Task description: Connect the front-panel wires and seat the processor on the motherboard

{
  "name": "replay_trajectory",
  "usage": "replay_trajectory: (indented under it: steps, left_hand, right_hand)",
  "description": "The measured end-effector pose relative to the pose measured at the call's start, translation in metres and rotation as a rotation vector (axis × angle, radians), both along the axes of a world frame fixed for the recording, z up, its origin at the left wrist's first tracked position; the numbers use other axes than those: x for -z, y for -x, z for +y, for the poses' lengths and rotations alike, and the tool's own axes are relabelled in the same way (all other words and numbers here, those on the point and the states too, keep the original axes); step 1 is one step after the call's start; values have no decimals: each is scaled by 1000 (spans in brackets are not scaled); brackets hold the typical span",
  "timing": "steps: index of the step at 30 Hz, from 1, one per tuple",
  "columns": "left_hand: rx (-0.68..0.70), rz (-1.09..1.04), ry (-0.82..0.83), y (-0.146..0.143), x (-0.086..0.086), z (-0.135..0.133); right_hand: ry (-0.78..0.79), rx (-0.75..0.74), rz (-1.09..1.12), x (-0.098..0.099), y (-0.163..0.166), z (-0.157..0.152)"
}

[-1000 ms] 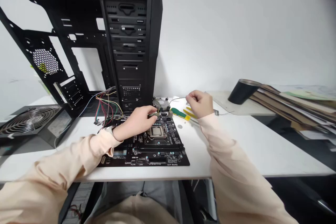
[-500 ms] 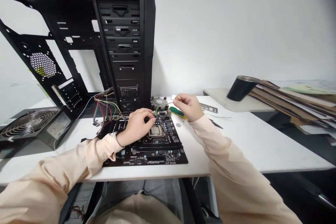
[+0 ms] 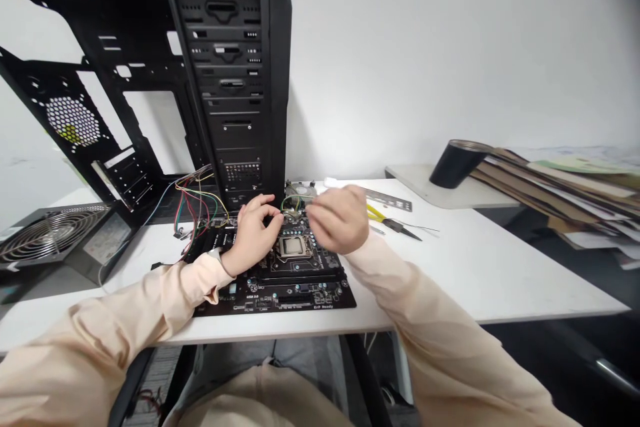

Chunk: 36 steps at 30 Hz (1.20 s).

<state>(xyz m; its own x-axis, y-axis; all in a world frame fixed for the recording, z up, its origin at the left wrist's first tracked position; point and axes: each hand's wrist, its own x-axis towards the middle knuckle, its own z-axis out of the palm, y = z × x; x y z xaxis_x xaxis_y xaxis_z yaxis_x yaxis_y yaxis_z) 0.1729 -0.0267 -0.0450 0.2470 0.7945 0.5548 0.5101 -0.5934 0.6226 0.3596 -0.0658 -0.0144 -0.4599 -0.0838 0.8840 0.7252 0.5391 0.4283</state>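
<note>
A dark motherboard (image 3: pixel 310 303) lies on the white table, with a square metal-framed processor socket (image 3: pixel 293 247) in its middle. My left hand (image 3: pixel 256 233) rests over the board's far left part, thumb and forefinger closed in a pinch near a small loop of green and yellow wires (image 3: pixel 291 203). Anything between those fingertips is too small to make out. Across the wires, my right hand (image 3: pixel 341 219) is closed and blurred above the board's far right corner. Its fingertips hide what they hold.
A black computer case (image 3: pixel 273 80) stands behind the board, coloured cables (image 3: pixel 193 203) trailing from it. At left lies a power supply (image 3: pixel 55 240). Yellow-handled pliers (image 3: pixel 395 223) and a metal port plate (image 3: pixel 385 199) lie at right, near a dark cup (image 3: pixel 457 165) and stacked cardboard (image 3: pixel 520 190).
My right hand has come left and toward me, over the board's corner, and the thin strand stretched from its fingers no longer shows. My left hand has shifted slightly, still pinching.
</note>
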Motion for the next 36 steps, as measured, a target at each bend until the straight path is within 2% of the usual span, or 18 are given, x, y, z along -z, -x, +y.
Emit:
replay_trajectory:
  steps: [2, 4, 6, 8, 9, 15, 20, 31, 36]
  left_hand:
    - [-16, -7, -2, 0, -1, -2]
    - [-26, -5, -4, 1, -3, -4]
    - [-29, 2, -8, 1, -5, -7]
    - [-26, 15, -14, 1, -6, -11]
    - [-21, 23, -17, 1, -7, -12]
    - [34, 86, -17, 1, -6, -17]
    - [66, 125, 2, 1, -5, -15]
    - [69, 126, 17, 1, -6, -16]
    - [70, 102, 3, 2, -7, -16]
  right_hand:
    - [77, -81, -120, 7, 10, -3]
    - [359, -127, -110, 16, 18, 0]
    - [701, -145, 11, 25, 22, 6]
    - [892, -163, 102, 31, 22, 13]
    - [937, -174, 130, 33, 21, 15]
    - [1132, -270, 371, 29, 16, 16]
    - [1234, -314, 485, 26, 17, 20]
    - [1308, -293, 512, 22, 9, 24]
    - [1285, -263, 516, 17, 4, 21]
